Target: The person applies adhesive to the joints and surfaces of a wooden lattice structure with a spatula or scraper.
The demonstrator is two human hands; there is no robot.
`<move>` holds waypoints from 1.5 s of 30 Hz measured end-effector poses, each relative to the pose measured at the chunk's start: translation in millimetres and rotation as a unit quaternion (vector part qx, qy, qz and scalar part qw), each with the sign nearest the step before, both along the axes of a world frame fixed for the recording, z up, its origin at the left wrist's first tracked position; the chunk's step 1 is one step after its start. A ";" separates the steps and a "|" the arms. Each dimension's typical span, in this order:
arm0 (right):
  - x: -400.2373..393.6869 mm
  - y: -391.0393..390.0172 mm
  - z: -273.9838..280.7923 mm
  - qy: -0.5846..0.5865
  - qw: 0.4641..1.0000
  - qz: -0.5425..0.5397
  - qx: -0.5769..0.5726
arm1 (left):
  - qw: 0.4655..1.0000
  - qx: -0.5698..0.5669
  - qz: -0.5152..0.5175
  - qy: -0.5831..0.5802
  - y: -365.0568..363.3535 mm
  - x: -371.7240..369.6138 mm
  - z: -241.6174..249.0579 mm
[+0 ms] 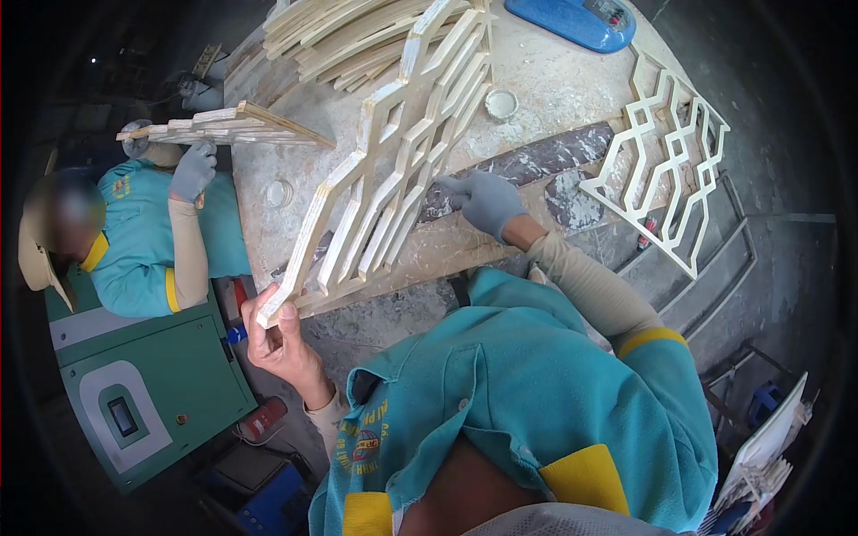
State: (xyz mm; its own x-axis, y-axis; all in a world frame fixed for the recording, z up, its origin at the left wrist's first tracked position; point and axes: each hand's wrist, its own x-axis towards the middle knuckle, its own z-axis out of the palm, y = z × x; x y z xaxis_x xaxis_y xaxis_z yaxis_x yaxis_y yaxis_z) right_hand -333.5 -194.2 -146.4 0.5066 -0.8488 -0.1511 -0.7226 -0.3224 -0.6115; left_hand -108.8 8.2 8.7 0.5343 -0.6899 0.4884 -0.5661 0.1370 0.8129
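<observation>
A pale wooden lattice panel [366, 170] with zigzag bars stands tilted over the table in front of me. Bare fingers of my left hand [284, 344] pinch its near lower end. My right hand [490, 204], in a grey glove, is at the panel's right edge with its index finger stretched towards the bars. The other fingers of that hand look curled, and what they hold, if anything, is hidden. Whitish patches show along the panel's edges. Beyond the panel, a small round tub [501, 105] of whitish paste sits on the table.
Curved wooden strips [349, 40] are piled at the back. Another lattice panel [661, 152] overhangs the table's right edge. A blue device [576, 20] lies at the far side. On the left, a co-worker [152, 223] holds a similar panel [228, 125] beside a green machine cabinet [152, 384].
</observation>
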 end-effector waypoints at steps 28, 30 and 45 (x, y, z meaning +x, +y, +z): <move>-49.2 3.1 47.7 0.021 0.986 0.030 -0.161 | 0.985 -0.148 0.039 -0.077 -96.6 -30.8 51.4; -46.7 2.5 49.4 0.028 0.977 0.021 -0.212 | 0.983 -0.160 0.023 -0.093 -109.9 -41.5 69.2; -40.5 -10.0 66.2 0.031 0.962 0.018 -0.271 | 0.981 -0.131 0.006 -0.143 -134.5 -79.2 105.6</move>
State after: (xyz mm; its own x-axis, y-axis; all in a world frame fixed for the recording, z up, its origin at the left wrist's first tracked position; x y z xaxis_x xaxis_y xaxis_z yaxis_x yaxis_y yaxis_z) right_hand -374.0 -204.3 -80.2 0.5409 -0.7939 0.2777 -0.7353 -0.6066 -0.3023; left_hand -188.1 -126.3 114.3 0.3568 -0.5146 0.7797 -0.7690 0.3121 0.5579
